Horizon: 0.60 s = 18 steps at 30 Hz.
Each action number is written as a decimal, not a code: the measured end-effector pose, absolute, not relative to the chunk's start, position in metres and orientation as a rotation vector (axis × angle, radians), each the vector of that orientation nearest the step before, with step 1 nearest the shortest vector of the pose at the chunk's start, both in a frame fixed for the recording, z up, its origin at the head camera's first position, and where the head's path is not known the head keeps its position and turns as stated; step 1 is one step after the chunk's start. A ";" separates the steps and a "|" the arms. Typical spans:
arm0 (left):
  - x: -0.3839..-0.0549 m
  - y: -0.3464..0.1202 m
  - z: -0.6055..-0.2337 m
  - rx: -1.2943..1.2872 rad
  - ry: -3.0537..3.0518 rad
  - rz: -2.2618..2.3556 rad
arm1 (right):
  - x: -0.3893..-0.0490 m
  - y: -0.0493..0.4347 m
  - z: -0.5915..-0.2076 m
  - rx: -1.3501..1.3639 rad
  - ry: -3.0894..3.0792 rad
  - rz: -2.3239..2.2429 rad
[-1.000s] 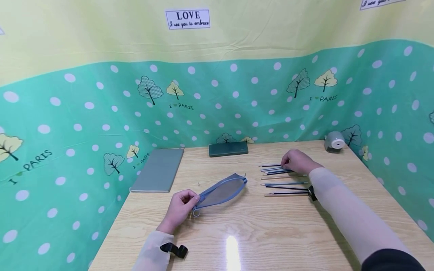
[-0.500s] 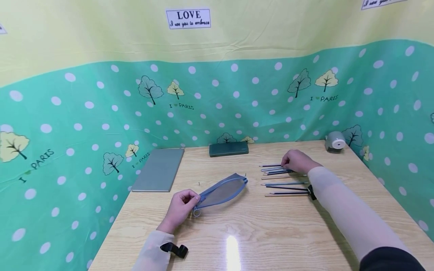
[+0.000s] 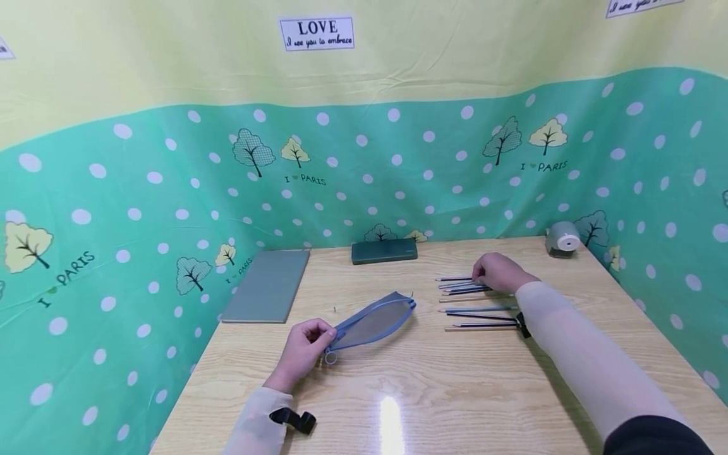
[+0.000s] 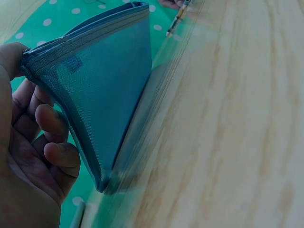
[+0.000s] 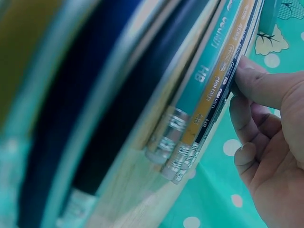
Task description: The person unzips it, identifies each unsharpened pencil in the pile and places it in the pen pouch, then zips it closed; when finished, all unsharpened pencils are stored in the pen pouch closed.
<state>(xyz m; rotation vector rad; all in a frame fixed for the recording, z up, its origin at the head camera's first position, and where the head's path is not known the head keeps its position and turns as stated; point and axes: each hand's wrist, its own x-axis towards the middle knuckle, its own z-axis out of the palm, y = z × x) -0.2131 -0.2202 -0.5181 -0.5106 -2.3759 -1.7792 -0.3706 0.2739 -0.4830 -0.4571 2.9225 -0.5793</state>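
My left hand [image 3: 301, 354] pinches one corner of a blue mesh zipper pouch [image 3: 375, 322], thumb on top. The pouch's mouth gapes, and a ring pull hangs below the thumb. In the left wrist view, the mesh pouch [image 4: 104, 85] stands upright on the table. At the right, my right hand [image 3: 500, 272] is over the far end of a row of pencils [image 3: 478, 309]. The right wrist view shows its thumb and fingertips pinching the outermost black pencil [image 5: 213, 107], beside an orange pencil [image 5: 221, 71] and a teal pencil [image 5: 209, 57]. Eraser ends point toward that wrist camera.
A grey notebook [image 3: 266, 287] lies at the back left of the wooden table [image 3: 364, 392]. A dark green case [image 3: 384, 251] sits at the back middle. In the far right corner stands a grey pencil sharpener [image 3: 562, 239]. Polka-dot cloth [image 3: 341, 164] hangs around the table.
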 end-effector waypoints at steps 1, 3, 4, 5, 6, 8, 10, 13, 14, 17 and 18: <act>-0.213 -0.220 -0.518 -0.506 -2.378 -1.778 | -0.370 0.274 -0.483 -0.454 2.924 -0.578; -0.213 -0.220 -0.519 -0.503 -2.379 -1.775 | -0.369 0.274 -0.483 -0.463 2.929 -0.570; -0.213 -0.220 -0.519 -0.505 -2.378 -1.775 | -0.369 0.274 -0.483 -0.460 2.934 -0.567; -0.213 -0.220 -0.519 -0.508 -2.376 -1.775 | -0.368 0.274 -0.483 -0.465 2.939 -0.567; -0.213 -0.220 -0.520 -0.512 -2.375 -1.776 | -0.367 0.275 -0.482 -0.474 2.943 -0.565; -0.213 -0.220 -0.520 -0.517 -2.373 -1.778 | -0.367 0.276 -0.481 -0.473 2.957 -0.564; -0.213 -0.220 -0.520 -0.523 -2.372 -1.779 | -0.366 0.277 -0.479 -0.468 2.967 -0.580; -0.213 -0.220 -0.520 -0.527 -2.369 -1.779 | -0.363 0.277 -0.474 -0.459 2.980 -0.608; -0.213 -0.220 -0.520 -0.528 -2.368 -1.778 | -0.362 0.277 -0.473 -0.460 2.981 -0.621; -0.213 -0.220 -0.520 -0.530 -2.365 -1.777 | -0.358 0.275 -0.468 -0.458 2.983 -0.658; -0.213 -0.220 -0.520 -0.532 -2.364 -1.777 | -0.357 0.274 -0.466 -0.456 2.981 -0.675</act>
